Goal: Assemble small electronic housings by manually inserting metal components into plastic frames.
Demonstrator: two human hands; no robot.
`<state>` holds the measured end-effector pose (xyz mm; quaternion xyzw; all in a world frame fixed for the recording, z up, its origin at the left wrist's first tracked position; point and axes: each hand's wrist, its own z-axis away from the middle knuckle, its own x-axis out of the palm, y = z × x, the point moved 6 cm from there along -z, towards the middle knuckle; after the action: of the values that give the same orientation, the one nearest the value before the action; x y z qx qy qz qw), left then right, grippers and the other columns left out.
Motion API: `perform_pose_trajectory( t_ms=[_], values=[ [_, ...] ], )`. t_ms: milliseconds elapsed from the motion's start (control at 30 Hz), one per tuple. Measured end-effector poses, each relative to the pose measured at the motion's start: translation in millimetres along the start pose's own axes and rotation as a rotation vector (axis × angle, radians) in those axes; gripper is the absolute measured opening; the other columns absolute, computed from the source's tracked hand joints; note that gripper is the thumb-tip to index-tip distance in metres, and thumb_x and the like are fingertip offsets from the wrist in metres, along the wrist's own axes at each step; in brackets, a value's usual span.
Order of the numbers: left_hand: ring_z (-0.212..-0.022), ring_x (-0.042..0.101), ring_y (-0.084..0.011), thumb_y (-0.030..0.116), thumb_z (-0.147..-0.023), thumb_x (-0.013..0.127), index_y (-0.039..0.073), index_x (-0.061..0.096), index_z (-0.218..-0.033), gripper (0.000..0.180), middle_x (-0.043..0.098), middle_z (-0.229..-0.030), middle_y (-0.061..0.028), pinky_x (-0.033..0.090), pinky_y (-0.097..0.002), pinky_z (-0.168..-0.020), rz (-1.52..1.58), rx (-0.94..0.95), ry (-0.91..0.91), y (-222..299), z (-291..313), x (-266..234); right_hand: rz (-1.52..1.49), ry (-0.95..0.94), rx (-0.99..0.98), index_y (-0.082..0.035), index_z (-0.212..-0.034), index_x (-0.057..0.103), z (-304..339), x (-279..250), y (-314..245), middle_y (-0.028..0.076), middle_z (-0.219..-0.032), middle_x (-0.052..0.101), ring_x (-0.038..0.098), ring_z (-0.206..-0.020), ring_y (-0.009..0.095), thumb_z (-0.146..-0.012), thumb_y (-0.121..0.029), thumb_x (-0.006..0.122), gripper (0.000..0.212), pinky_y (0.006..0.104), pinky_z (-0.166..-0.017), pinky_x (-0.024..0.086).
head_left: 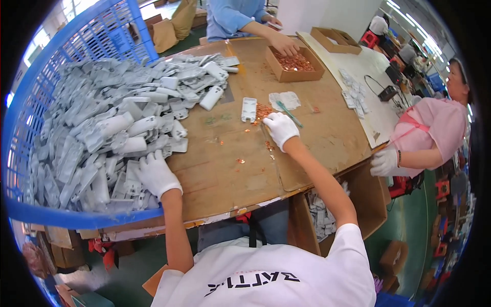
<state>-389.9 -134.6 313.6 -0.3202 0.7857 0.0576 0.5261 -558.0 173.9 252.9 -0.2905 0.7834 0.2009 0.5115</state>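
Observation:
My left hand (pixel 155 175), in a white glove, rests at the right edge of a big heap of pale grey plastic casings (pixel 134 144). Its fingers are stretched out and apart over the nearest pieces. My right hand (pixel 281 130), gloved too, is closed, its fingertips drawn together beside a small pile of copper-coloured metal pieces (pixel 263 111). What those fingertips hold, if anything, is too small to make out. Just left of that pile, a single casing (pixel 249 109) lies with its hollow side up. A green stick-like tool (pixel 290 114) lies across a whitish patch (pixel 284 99) beyond my right hand.
A blue plastic basket (pixel 102 221) lies around the casings at left. Across the wooden table (pixel 225 176), a co-worker's hand (pixel 285 45) reaches into a cardboard box (pixel 302 75) of copper pieces. Another person in pink (pixel 428 130) is at right. An open carton (pixel 365 207) stands below the table edge.

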Motion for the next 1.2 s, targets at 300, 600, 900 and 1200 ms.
perform_pose_trajectory(
  t_ms=[300,600,900,1200],
  values=[
    [-0.097,0.058,-0.025,0.011,-0.078,0.06,0.01,0.066,-0.092,0.015,0.066,-0.09,-0.0041,0.041,-0.0444,-0.094,0.35,0.062,0.172,-9,8,-3,0.013,-0.479,0.197,-0.011,-0.096,0.064,-22,8,5,0.013,-0.099,0.063,0.064,-0.098,0.03,-0.08,-0.005,0.062,0.017,0.0391,-0.083,0.053],
    [-0.088,0.058,-0.0247,0.008,-0.073,0.07,0.012,0.063,-0.091,0.02,0.063,-0.085,-0.0061,0.044,-0.04,-0.09,0.303,0.153,-0.176,11,-11,1,0.015,-0.773,0.218,-0.004,-0.098,0.07,-52,-12,-3,0.018,-0.103,0.068,0.067,-0.097,0.029,-0.079,-0.004,0.064,0.02,0.0371,-0.082,0.055],
    [-0.087,0.059,-0.0289,0.01,-0.078,0.062,0.014,0.065,-0.091,0.014,0.063,-0.084,-0.0079,0.044,-0.0415,-0.082,0.475,0.311,-0.443,54,-33,-18,-0.068,-0.755,0.263,-0.006,-0.094,0.064,-50,-11,-2,0.015,-0.1,0.066,0.064,-0.098,0.028,-0.08,-0.009,0.063,0.014,0.0384,-0.084,0.052],
    [-0.097,0.06,-0.0286,0.006,-0.077,0.062,0.009,0.064,-0.095,0.018,0.065,-0.098,-0.0098,0.046,-0.0424,-0.088,0.788,0.367,-0.429,86,17,-16,-0.546,-0.576,0.292,-0.01,-0.096,0.06,-35,-99,-85,0.014,-0.099,0.061,0.06,-0.096,0.033,-0.081,-0.01,0.061,0.015,0.0421,-0.083,0.05]
  ],
)
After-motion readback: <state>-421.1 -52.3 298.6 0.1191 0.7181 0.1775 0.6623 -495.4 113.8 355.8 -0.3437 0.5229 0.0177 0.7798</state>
